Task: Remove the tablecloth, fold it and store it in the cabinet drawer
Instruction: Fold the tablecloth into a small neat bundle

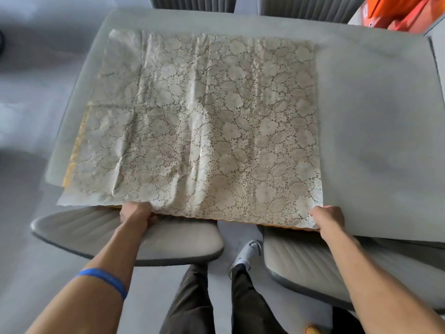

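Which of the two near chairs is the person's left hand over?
The chair on the left: the left hand grips the tablecloth above it; the other chair sits under the right hand.

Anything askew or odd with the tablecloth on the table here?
Slightly. The folded tablecloth lies skewed on the table, its near-left corner overhanging the edge, with creases and a yellow underlayer peeking out along its left side. Nothing is spilled or torn.
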The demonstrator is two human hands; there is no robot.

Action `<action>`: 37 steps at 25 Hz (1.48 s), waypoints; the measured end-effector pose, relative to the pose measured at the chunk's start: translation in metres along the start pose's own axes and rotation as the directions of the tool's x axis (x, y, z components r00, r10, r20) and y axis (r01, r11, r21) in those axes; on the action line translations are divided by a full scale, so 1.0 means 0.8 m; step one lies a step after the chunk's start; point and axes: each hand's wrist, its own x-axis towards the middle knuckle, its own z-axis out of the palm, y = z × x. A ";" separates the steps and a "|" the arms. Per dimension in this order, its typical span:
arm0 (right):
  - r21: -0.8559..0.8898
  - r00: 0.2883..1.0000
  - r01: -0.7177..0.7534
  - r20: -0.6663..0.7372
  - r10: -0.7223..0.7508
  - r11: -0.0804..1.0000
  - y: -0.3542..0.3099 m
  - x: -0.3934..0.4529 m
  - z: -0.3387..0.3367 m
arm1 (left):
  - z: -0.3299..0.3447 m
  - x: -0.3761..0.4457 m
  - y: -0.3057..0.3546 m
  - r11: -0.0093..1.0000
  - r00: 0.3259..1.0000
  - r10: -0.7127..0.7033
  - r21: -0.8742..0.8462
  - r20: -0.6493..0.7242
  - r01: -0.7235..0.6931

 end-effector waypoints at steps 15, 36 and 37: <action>-0.273 0.989 0.142 0.011 -0.145 0.951 0.005 -0.027 0.018 | 0.063 -0.126 0.009 0.136 0.504 0.616 0.548 0.606 -0.825; 0.110 0.510 0.845 0.130 -0.851 0.523 -0.166 -0.368 0.133 | -0.131 -0.079 0.047 0.324 0.409 0.865 0.300 0.289 -0.897; 0.105 0.500 0.853 0.120 -0.858 0.511 -0.173 -0.395 0.152 | -0.158 -0.056 0.049 0.324 0.394 0.878 0.269 0.271 -0.907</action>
